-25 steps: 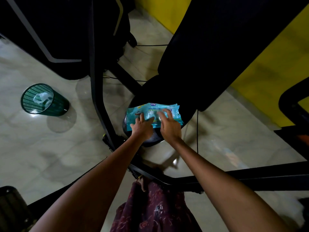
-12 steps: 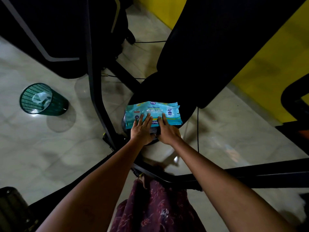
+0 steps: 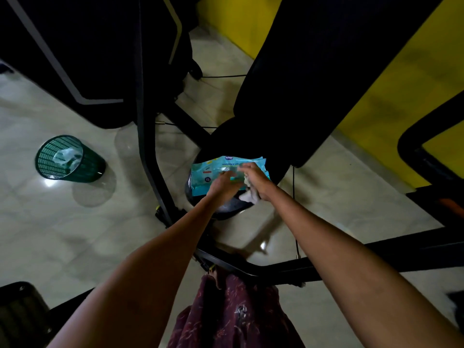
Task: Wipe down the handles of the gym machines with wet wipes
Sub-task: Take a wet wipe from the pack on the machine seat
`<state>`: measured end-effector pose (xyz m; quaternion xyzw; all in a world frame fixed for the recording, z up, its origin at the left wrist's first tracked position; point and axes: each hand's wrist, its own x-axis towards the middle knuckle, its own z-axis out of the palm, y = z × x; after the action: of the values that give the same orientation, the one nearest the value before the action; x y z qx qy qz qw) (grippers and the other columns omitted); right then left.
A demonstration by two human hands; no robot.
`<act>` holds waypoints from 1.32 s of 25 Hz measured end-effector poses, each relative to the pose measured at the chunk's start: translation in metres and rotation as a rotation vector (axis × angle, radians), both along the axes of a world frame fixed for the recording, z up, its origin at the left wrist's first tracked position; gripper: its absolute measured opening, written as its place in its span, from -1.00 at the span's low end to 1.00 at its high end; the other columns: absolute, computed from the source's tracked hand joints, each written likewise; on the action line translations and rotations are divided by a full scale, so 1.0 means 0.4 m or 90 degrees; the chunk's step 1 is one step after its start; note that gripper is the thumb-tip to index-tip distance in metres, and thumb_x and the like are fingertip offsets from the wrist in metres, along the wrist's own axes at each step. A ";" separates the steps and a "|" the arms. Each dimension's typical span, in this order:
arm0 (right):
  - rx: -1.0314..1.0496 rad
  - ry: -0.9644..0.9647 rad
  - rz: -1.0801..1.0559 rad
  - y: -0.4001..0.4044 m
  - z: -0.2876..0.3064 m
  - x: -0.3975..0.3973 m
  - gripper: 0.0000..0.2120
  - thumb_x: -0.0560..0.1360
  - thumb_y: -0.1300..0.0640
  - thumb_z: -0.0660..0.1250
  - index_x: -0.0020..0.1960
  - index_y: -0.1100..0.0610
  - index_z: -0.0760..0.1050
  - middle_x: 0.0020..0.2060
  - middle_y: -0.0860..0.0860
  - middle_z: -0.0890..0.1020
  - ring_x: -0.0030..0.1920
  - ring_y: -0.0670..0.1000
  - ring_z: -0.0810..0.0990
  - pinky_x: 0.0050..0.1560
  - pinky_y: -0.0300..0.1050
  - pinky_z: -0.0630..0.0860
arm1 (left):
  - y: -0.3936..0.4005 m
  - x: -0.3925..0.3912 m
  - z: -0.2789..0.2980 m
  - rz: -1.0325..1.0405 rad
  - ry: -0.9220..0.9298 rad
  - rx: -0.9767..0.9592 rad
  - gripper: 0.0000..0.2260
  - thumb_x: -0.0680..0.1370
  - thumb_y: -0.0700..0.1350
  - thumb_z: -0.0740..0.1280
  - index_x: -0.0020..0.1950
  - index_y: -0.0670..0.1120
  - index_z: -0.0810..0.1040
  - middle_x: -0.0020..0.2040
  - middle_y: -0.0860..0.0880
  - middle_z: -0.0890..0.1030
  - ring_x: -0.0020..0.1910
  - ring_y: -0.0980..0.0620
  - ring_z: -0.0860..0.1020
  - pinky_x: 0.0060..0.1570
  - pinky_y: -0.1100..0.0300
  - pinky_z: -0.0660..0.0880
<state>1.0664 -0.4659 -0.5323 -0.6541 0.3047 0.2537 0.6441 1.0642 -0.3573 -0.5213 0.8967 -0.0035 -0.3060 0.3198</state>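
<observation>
While left hand (image 3: 223, 183) steadies pack (image 3: 208, 172), right hand (image 3: 256, 179) pinches wipe (image 3: 249, 194).

Both my arms reach down over a black round seat (image 3: 226, 209). A teal wet-wipe pack (image 3: 208, 172) lies on it, under my fingers. My left hand (image 3: 223, 187) rests flat on the pack's near half, fingers fairly straight. My right hand (image 3: 256, 179), just beside it, pinches a crumpled white wipe (image 3: 248, 194) that hangs below the palm. Well off to the left of my fingers, a green mesh bin (image 3: 67, 159) stands on pale floor tiles (image 3: 75, 234), wipes inside. Yellow wall (image 3: 391, 101) beyond, to the right.
</observation>
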 end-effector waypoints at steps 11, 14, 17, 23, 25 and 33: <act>0.428 -0.073 -0.363 0.021 0.345 0.045 -0.72 0.56 0.19 0.03 -0.22 0.24 0.43 -0.50 0.08 0.60 -0.49 0.01 0.60 -0.21 -0.10 0.49 | 0.029 0.059 0.264 0.252 -0.074 -0.302 -0.78 0.48 -0.21 0.41 -0.32 -0.03 0.46 -0.38 0.00 0.52 -0.26 -0.01 0.50 -0.11 0.10 0.50; 0.295 -0.087 -0.150 0.016 0.395 0.043 -0.84 0.54 0.25 0.17 -0.08 0.25 0.51 -0.41 0.05 0.65 -0.40 -0.03 0.63 -0.22 -0.17 0.55 | 0.050 0.079 0.347 0.345 -0.001 -0.398 -0.87 0.53 -0.25 0.33 -0.22 -0.13 0.55 -0.47 0.07 0.58 -0.33 0.07 0.54 -0.13 0.15 0.49; 0.154 -0.139 -0.132 0.027 0.452 0.046 -0.71 0.46 0.33 0.32 0.17 0.40 0.48 -0.19 0.16 0.66 -0.31 0.00 0.60 -0.16 -0.14 0.54 | 0.067 0.084 0.442 0.368 0.009 -0.446 -0.82 0.56 -0.31 0.24 -0.21 -0.13 0.52 -0.39 -0.01 0.54 -0.45 0.14 0.50 -0.42 0.33 0.42; 0.029 -0.315 -0.044 0.050 0.567 0.048 -0.78 0.47 0.34 0.32 0.10 0.38 0.51 -0.15 0.17 0.62 -0.33 -0.13 0.59 -0.26 -0.27 0.53 | 0.082 0.105 0.541 0.371 0.053 -0.519 -0.57 0.41 0.00 0.43 0.06 -0.33 0.52 -0.07 -0.30 0.58 -0.24 -0.07 0.59 -0.17 0.13 0.54; -0.052 -0.368 -0.051 0.054 0.595 0.052 -0.81 0.48 0.31 0.33 0.04 0.41 0.54 -0.11 0.23 0.64 -0.27 -0.09 0.57 -0.21 -0.21 0.50 | 0.077 0.105 0.576 0.338 0.032 -0.536 -0.59 0.42 -0.09 0.48 0.12 -0.34 0.52 -0.06 -0.30 0.59 -0.29 -0.06 0.61 -0.23 0.13 0.56; -0.126 -0.373 -0.172 0.044 0.636 0.061 -0.85 0.50 0.23 0.32 0.00 0.21 0.37 -0.17 0.09 0.53 -0.17 0.03 0.53 -0.22 -0.16 0.50 | 0.089 0.080 0.650 0.236 -0.100 -0.438 -0.70 0.38 -0.53 0.17 -0.32 -0.15 0.48 -0.31 -0.10 0.48 -0.30 -0.04 0.43 -0.35 0.21 0.35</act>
<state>1.0907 -0.4482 -0.2778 -0.7122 0.2140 -0.0635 0.6656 1.0964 -0.3215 -0.2612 0.7433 0.0312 -0.1545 0.6501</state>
